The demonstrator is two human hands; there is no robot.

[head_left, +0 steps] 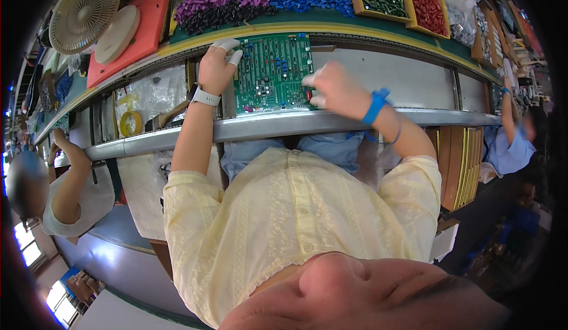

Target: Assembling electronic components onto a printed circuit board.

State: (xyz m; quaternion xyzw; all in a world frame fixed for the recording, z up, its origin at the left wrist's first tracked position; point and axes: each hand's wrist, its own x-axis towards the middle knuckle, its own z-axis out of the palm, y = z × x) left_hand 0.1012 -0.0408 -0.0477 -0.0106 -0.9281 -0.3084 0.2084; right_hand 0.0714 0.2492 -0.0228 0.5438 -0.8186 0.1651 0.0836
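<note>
1. Circuit board (273,72): green, flat on the conveyor rail (296,123), twelve o'clock from me.
2. My left hand (216,68): fingers loosely curled, resting on its nine o'clock edge.
3. My right hand (334,87): blurred at three o'clock; grip unclear.

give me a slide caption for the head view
Both hands, left hand and right hand, work at a green circuit board on a conveyor line.

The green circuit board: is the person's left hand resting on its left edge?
Yes, the left hand, with white finger covers, lies against the left edge of the green circuit board.
</note>
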